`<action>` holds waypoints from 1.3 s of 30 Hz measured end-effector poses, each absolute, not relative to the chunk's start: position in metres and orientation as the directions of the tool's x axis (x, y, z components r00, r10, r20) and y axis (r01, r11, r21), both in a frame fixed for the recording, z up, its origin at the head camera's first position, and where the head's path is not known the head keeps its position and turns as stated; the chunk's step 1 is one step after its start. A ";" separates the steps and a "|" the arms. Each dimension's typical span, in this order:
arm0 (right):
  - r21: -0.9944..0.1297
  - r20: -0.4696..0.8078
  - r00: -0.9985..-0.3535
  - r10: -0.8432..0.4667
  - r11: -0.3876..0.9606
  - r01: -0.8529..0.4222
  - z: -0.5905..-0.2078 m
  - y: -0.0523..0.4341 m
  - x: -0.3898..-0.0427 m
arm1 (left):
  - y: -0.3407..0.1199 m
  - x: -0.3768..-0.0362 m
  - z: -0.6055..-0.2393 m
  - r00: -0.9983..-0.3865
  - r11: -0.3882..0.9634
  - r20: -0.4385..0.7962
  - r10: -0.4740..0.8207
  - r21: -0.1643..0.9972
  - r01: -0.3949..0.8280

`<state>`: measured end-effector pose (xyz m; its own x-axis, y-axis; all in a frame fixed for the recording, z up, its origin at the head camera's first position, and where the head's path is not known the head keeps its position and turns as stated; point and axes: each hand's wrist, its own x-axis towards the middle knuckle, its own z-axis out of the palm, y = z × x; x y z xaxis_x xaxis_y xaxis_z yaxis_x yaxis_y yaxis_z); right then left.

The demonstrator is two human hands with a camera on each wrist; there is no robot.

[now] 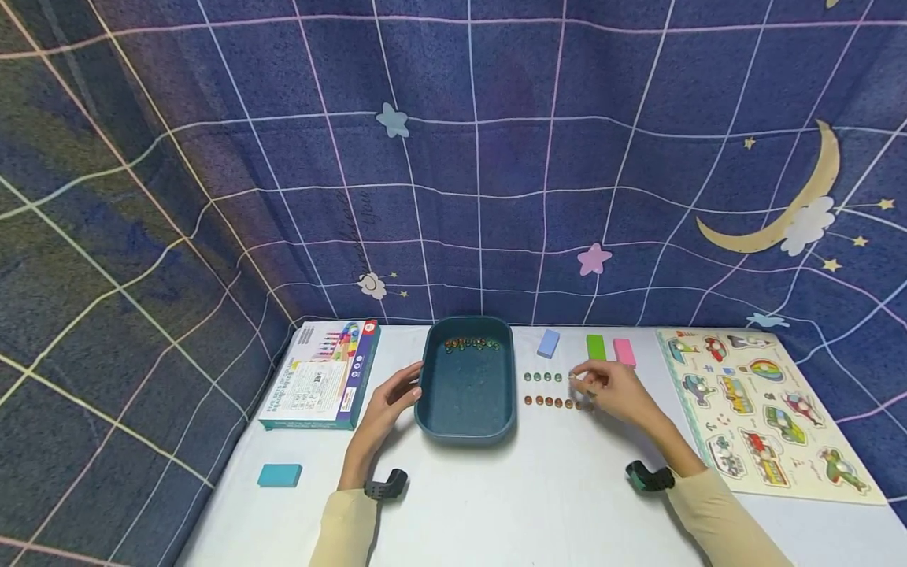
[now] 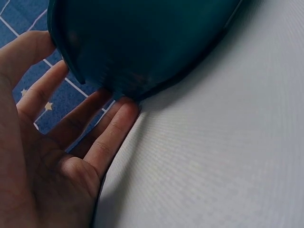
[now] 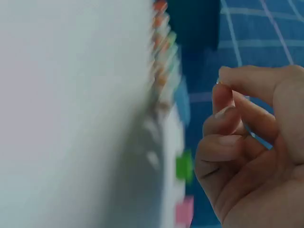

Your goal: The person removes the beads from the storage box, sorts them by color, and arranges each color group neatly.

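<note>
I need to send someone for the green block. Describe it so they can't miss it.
Start at the dark teal tray in the middle of the white table. To its right, along the table's far edge, lie three flat blocks. The green block is the middle one, between the light blue block and the pink block.

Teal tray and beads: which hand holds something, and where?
The left hand touches the teal tray at its left wall. The right hand pinches near the beads; contents unclear.

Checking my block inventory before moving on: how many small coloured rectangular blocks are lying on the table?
4: light blue block, green block and pink block behind the bead rows; teal block at the near left. None looks hidden.
</note>
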<state>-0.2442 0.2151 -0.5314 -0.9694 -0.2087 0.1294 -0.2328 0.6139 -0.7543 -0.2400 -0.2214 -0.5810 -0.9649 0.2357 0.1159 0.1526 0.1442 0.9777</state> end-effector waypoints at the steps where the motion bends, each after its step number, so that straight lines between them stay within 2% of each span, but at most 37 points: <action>1: -0.742 0.123 -0.972 -0.200 0.631 -0.224 -0.535 0.225 -0.238 | -0.222 -0.240 -0.581 -0.964 0.143 0.119 0.237 0.977 0.156; 7: -0.662 0.168 -0.963 -0.212 0.699 -0.270 -0.550 0.256 -0.214 | -0.223 -0.239 -0.577 -0.967 0.128 0.114 0.230 0.981 0.146; 11: -0.635 0.181 -0.954 -0.241 0.712 -0.300 -0.553 0.259 -0.209 | -0.222 -0.240 -0.578 -0.969 0.132 0.113 0.219 0.981 0.144; 18: -0.619 0.152 -0.961 -0.230 0.736 -0.274 -0.556 0.257 -0.209 | -0.222 -0.240 -0.582 -0.968 0.133 0.108 0.226 0.981 0.141; 32: -0.684 0.156 -0.955 -0.253 0.670 -0.289 -0.544 0.258 -0.214 | -0.222 -0.240 -0.580 -0.967 0.132 0.109 0.231 0.981 0.142; 39: -0.767 0.152 -0.959 -0.238 0.584 -0.266 -0.518 0.221 -0.238 | -0.222 -0.240 -0.580 -0.970 0.140 0.093 0.224 0.982 0.127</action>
<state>-0.2376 0.2211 -0.5180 -0.9594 -0.2375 0.1522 -0.2662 0.5837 -0.7671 -0.2399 -0.2219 -0.5799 -0.9701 0.2240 0.0933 0.1267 0.1396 0.9821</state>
